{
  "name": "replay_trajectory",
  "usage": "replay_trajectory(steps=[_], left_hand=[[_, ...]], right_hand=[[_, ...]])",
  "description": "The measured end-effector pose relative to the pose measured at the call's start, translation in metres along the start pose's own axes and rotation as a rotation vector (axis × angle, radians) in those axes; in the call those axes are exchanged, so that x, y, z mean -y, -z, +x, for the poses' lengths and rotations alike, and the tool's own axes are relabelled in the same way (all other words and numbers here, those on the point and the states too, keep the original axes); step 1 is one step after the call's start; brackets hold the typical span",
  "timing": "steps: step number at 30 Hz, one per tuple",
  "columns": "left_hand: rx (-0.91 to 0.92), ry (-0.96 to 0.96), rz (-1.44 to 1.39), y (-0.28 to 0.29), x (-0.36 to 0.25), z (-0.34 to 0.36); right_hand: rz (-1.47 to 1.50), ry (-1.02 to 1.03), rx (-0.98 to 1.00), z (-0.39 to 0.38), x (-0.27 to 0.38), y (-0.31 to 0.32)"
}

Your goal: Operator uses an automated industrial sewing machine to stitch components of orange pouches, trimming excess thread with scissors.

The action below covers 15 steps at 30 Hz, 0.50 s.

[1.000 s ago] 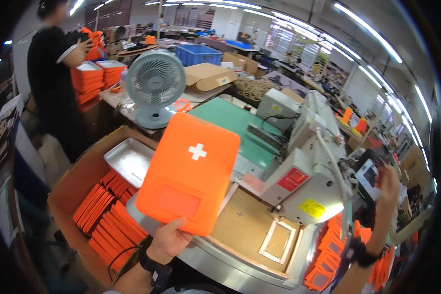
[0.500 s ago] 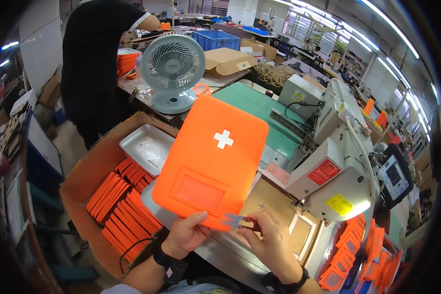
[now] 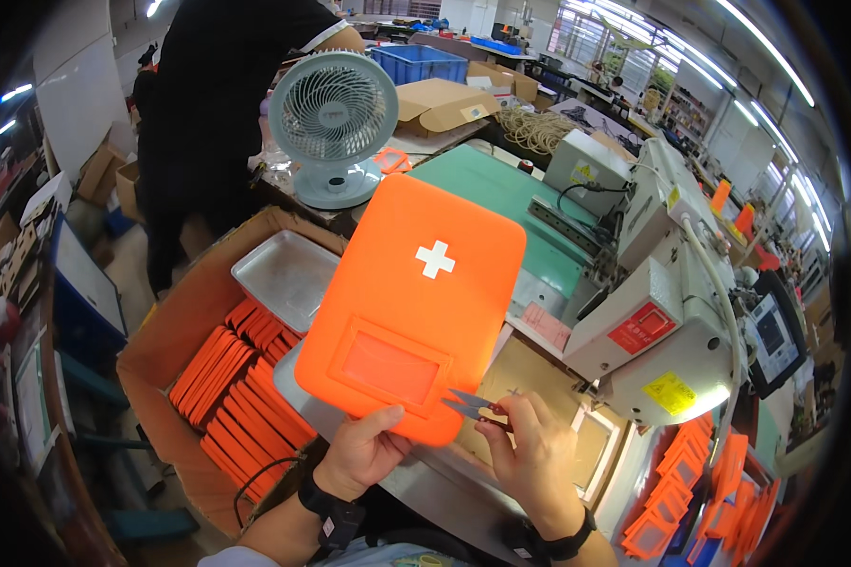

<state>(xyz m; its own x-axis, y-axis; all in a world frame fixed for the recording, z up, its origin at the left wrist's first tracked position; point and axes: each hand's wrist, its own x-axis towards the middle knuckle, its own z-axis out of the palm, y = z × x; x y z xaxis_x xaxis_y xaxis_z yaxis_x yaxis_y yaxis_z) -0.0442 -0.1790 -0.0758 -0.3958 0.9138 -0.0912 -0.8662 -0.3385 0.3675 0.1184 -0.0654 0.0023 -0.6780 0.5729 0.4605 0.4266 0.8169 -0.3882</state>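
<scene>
My left hand grips the lower edge of an orange case, held upright toward me, with a white cross and a rectangular clear window panel. My right hand holds small snips, their pointed blades apart at the lower right corner of the window panel's stitched border. Under the case, the sewing machine's bed carries a board with a white rectangular frame.
A cardboard box holds orange pieces and a metal tray at left. A fan and a person in black are beyond. The sewing machine and more orange pieces stand at right.
My right hand has come in from the far right with the snips, now at the case's window corner. The view has shifted and the person in black has turned and bent over.
</scene>
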Motion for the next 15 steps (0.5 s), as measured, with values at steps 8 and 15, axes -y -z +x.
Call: replay_trajectory(steps=[8,15], left_hand=[[-0.002,0.004,-0.008,-0.0039,-0.0018,-0.0006],[-0.011,-0.001,0.012,-0.0035,-0.0008,-0.0008]], right_hand=[[-0.052,0.058,-0.007,0.0022,-0.0015,0.0001],[-0.039,0.025,0.049,0.0030,0.0018,0.0046]])
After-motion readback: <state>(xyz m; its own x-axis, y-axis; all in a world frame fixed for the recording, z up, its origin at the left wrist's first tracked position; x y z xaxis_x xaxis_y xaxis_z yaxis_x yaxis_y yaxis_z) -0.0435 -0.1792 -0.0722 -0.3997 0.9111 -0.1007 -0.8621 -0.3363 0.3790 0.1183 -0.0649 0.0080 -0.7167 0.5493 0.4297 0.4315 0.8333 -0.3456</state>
